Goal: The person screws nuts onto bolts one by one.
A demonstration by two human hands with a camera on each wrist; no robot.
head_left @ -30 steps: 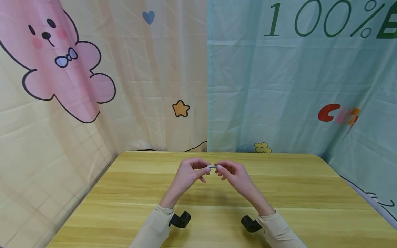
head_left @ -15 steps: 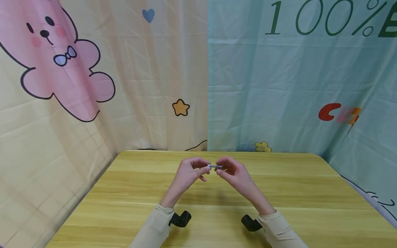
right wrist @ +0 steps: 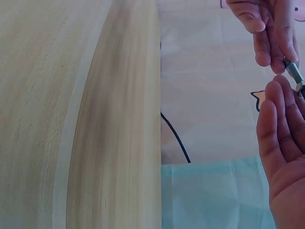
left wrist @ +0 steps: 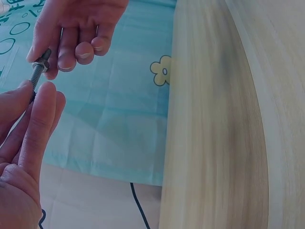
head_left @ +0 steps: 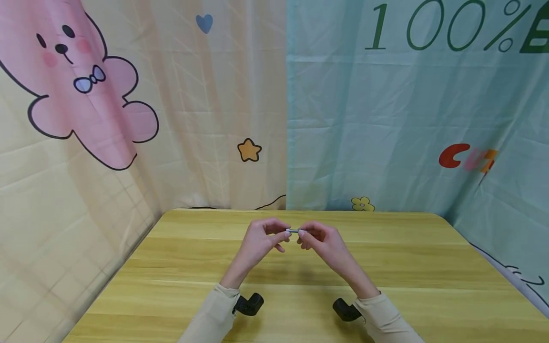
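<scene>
Right now, a small metal bolt (left wrist: 35, 76) is held up above the table, stretched between two hands, with a nut (left wrist: 42, 66) around its threaded shaft. From where I stand it looks roughly level, a short grey bar across the gap. The person's left hand (head_left: 262, 237) pinches one end between thumb and fingers, while the right hand (head_left: 323, 238) has thumb and forefinger brought together about the nut end; its other fingers curl loosely below. The fingertips of the two hands are near each other but apart, with part of the shaft showing between them.

Cream sleeves (head_left: 212, 312) cover both forearms, and beside each cuff a black device (head_left: 250, 304) juts inward. Underneath spreads the pale wood-grain table (head_left: 171, 267), faintly shadowed beneath the hands. Behind it hang a cream curtain (head_left: 184, 119), with a pink bear (head_left: 92, 109) and an orange star (head_left: 249, 150), and a blue-green curtain (head_left: 364, 105) bearing "100%" and a yellow flower (head_left: 362, 204) low down.
</scene>
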